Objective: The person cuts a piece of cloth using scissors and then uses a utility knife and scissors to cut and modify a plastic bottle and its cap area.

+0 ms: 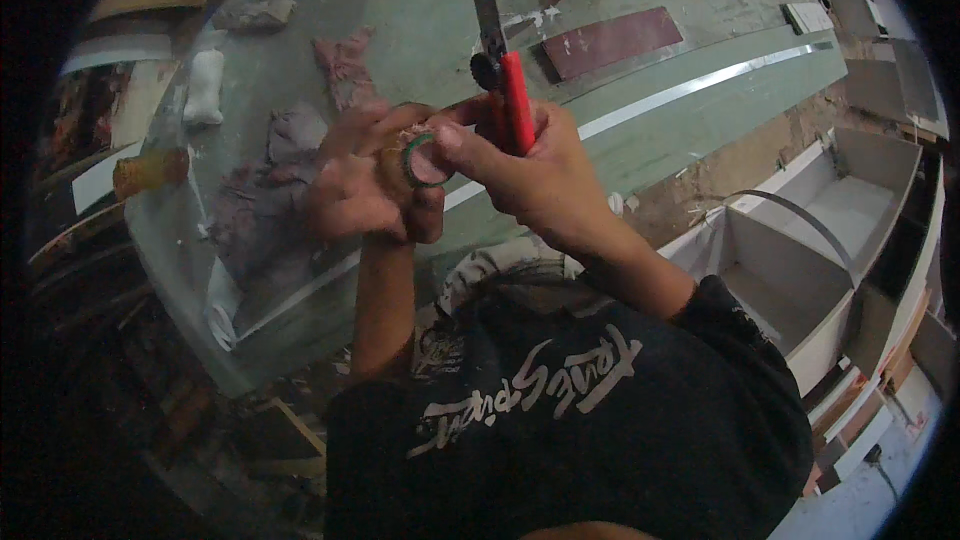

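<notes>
Over table [430,25] | cutter [515,90] pointing away | right fingers [472,152] clenching it | left fingers [428,215] cupping roll [408,166]

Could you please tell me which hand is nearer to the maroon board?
Right. The right hand, gripping the red-handled tool, is below and left of the maroon board in the picture; the left hand, at the small round roll, is farther left.

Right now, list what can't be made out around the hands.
Head view, red-handled tool: the blade's far end is cut off by the top edge.
Head view, left hand: motion blur smears its fingers.
Head view, green-edged roll: the right hand covers part of it.
</notes>
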Tool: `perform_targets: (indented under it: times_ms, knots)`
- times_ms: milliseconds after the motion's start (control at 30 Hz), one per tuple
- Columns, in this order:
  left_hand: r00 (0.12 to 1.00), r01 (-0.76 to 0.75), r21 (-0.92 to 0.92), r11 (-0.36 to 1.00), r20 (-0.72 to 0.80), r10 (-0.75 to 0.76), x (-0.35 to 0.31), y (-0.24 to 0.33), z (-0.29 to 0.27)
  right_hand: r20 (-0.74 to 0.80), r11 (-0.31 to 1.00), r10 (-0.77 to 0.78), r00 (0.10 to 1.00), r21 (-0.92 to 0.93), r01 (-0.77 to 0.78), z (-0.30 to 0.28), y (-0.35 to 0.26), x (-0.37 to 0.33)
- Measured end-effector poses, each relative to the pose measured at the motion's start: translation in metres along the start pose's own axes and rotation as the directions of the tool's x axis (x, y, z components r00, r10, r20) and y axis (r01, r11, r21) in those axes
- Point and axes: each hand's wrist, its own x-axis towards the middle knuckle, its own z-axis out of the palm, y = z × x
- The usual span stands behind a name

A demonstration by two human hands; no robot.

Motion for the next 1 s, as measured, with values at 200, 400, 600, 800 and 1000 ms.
perform_targets:
  times_ms: [200,400,600,800,1000]
  knots:
    - [0.991,0.115,-0.051,0.992,-0.065,-0.118,-0.035,-0.020,0.014,-0.029,0.962,0.274,0.961,0.017,-0.273,-0.013,0.026,0.022]
    - [0.980,0.189,-0.115,0.975,-0.044,-0.196,-0.060,-0.040,0.024,-0.003,0.910,0.372,0.928,0.199,-0.364,-0.021,0.062,0.042]
    - [0.889,0.451,0.088,0.888,0.047,-0.456,-0.049,-0.041,0.011,-0.135,0.969,0.248,0.959,0.037,-0.245,-0.025,0.087,0.055]
    - [0.574,0.810,-0.082,0.580,0.314,-0.756,0.013,-0.020,-0.009,-0.164,0.945,-0.195,0.967,-0.297,0.140,-0.025,0.090,0.062]
    - [0.388,0.911,-0.249,0.329,0.246,-0.888,0.023,-0.021,0.000,-0.101,0.895,-0.191,0.976,-0.426,0.131,-0.047,0.073,0.093]
